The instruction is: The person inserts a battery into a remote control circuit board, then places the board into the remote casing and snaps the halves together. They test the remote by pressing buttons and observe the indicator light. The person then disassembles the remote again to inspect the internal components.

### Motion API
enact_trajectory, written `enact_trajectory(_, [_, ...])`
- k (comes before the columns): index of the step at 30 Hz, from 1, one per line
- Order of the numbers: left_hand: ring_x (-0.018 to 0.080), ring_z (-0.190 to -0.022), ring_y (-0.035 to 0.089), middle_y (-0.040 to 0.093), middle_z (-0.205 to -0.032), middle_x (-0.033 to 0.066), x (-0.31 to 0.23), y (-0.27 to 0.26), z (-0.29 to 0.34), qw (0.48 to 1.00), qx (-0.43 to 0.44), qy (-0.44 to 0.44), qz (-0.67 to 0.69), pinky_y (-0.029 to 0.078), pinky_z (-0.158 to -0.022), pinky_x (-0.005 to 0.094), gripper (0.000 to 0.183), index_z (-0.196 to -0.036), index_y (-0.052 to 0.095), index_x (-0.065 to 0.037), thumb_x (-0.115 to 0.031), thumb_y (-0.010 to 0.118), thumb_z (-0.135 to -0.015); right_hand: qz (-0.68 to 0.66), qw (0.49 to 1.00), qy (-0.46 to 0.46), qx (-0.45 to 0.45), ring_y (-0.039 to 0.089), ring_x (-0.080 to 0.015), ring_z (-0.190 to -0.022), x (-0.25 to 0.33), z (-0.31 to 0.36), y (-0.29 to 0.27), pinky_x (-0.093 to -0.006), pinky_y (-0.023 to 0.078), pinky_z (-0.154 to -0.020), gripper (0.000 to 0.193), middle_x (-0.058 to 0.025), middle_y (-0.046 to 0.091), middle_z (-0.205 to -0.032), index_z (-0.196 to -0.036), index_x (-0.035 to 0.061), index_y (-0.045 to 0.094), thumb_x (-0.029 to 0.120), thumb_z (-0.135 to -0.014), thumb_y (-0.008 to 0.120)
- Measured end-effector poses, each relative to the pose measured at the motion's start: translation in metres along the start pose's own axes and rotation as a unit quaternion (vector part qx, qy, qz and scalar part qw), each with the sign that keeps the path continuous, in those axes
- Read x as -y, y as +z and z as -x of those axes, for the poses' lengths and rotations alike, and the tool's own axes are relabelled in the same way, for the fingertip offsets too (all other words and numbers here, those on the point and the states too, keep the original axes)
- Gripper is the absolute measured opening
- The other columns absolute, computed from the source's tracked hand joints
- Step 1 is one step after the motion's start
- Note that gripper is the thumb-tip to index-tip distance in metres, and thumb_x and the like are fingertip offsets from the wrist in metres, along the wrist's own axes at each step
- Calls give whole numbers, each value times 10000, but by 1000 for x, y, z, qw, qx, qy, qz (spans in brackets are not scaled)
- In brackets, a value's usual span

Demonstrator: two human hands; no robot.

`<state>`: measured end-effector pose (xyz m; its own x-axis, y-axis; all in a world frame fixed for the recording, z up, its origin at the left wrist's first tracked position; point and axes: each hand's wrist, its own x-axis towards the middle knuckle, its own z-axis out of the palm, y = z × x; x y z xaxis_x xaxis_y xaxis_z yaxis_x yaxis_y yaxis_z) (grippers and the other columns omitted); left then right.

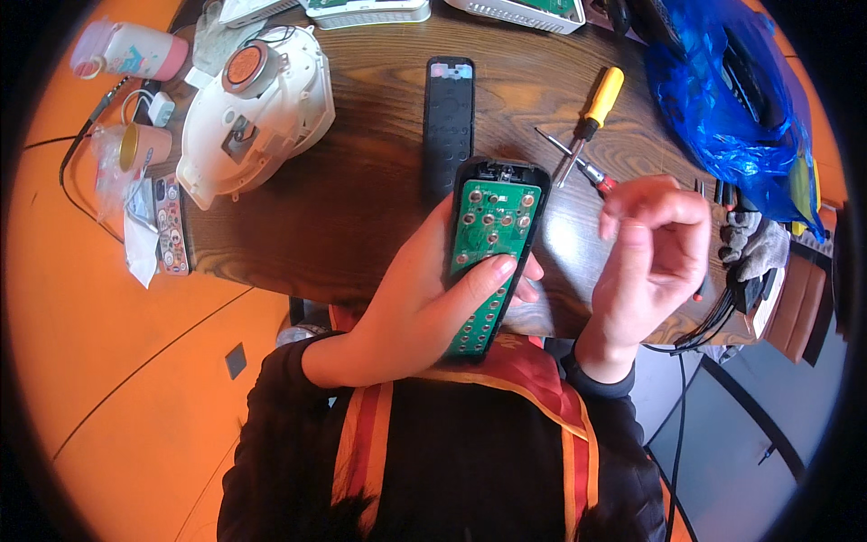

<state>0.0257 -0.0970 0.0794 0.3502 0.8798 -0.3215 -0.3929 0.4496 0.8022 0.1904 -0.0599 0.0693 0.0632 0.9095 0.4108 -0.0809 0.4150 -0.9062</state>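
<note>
My left hand wraps round an opened remote control, its thumb lying on the green circuit board set in the black casing. Round button contacts dot the board. To the right, my right hand is raised over the table edge, fingers loosely bent and apart from the thumb, with nothing visible in it. Beyond the remote lies its other black shell half. A yellow-handled screwdriver crosses a thin metal tool with a red end, both near my right hand.
A white plastic housing with a round motor-like part stands at left, near a pink-and-white bottle, a paper cup and a phone. A blue plastic bag and grey gloves lie at right. White cases holding circuit boards line the back.
</note>
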Motion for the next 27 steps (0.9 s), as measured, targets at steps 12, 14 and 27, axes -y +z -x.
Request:
enact_trajectory(12, [130, -758, 572, 552, -877, 94, 0, 7, -4, 1000, 6, -14, 26, 492, -669, 267, 328, -1177, 333, 0, -83, 447, -881, 13, 976, 187, 109, 547, -61, -736, 5, -2, 17, -172, 422, -654, 236, -66, 612, -862, -1059, -47, 554, 10, -831, 544])
enact_trajectory(14, [132, -728, 575, 555, -862, 94, 0, 6, -7, 999, -2, -34, 37, 495, -657, 268, 323, -1172, 337, -3, -84, 450, -881, 16, 976, 183, 116, 545, -57, -728, 1, -4, 17, -169, 420, -648, 237, -65, 611, -872, -1065, -46, 551, 15, -837, 537])
enact_trajectory(27, [279, -803, 569, 547, -938, 164, -9, -62, -70, 960, 43, -59, 270, 466, -742, 417, 562, -1213, 371, -61, -500, 224, -894, 41, 965, 241, 98, 578, -141, -882, -24, -7, 9, -251, 444, -792, 248, -93, 610, -966, -1077, -19, 538, -7, -830, 524])
